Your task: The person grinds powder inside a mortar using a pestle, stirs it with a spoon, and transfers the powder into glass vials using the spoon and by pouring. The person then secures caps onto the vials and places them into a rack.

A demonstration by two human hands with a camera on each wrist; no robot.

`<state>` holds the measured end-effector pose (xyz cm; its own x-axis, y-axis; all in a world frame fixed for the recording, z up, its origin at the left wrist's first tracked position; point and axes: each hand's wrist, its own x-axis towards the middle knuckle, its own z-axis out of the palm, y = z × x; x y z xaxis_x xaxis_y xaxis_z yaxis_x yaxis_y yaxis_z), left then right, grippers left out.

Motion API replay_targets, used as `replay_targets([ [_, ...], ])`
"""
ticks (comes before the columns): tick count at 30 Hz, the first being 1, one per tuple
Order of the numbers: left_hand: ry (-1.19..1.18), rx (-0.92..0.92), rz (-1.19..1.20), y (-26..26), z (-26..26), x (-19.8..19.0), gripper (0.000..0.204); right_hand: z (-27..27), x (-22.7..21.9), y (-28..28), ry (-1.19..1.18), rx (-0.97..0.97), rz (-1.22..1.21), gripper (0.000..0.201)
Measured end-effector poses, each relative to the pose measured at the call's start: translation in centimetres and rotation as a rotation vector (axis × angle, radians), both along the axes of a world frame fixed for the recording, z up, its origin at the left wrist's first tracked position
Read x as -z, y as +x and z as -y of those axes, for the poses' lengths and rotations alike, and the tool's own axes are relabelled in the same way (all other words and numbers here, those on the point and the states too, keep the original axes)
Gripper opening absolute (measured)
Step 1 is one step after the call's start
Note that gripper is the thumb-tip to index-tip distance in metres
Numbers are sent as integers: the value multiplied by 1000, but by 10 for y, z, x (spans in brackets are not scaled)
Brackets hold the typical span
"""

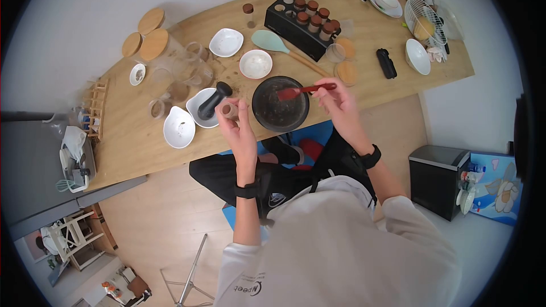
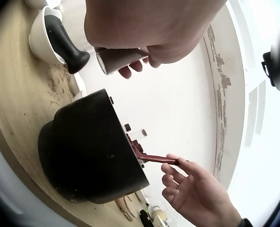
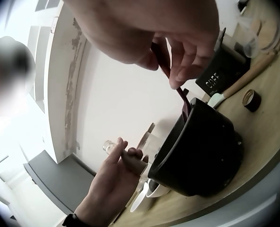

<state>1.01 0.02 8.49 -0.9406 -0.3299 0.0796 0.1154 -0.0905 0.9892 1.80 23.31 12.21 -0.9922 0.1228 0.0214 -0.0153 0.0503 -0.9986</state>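
My left hand (image 1: 237, 136) holds a small glass jar (image 2: 118, 60) with brown contents, tilted, to the left of the black mortar (image 2: 90, 146). In the head view the mouth of the jar faces up towards the camera. My right hand (image 1: 340, 108) pinches the handle of a small red spatula (image 1: 310, 88) over the right side of the mortar. The spatula's head dips inside the rim, and dark residue coats the mortar's inner wall. A black pestle (image 1: 213, 104) leans in a white bowl (image 1: 196, 101) beside my left hand.
A black rack (image 1: 293, 37) of brown-capped jars stands behind the mortar. A pale green spatula (image 1: 270, 41) with a wooden handle lies between them. White bowls (image 1: 179, 128) and glass canisters (image 1: 190, 71) crowd the left. A brown cap (image 3: 251, 100) lies right of the mortar.
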Motion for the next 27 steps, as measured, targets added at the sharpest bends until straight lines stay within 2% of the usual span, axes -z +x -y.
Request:
replay_targets([
  [1,-19,-18,17,0,1,6,18,0,4,1,-1,-6,-5,18],
  [3,-67,-25,23,1,-1,9,18,-3,7,4,150,-194,29,18],
  [5,-111,-56,33,0,-6,9,18,-4,5,4,203,-229,21,19],
  [7,-94,-37,16,0,-11,2,18,-4,11,3,26,-110,128,19],
  [9,-74,-44,-23,-2,-12,-6,17,-2,13,2,0,-98,118,18],
  [12,140,51,-16,0,-5,-16,28,-3,16,2,14,-190,142,15],
  [14,140,68,-27,0,-4,-19,29,-2,24,2,74,-196,42,11],
  [19,124,218,-48,-7,-6,-27,34,-3,23,3,126,-197,35,10],
  [27,219,267,9,-6,-19,-39,49,-6,22,15,181,-259,76,14],
])
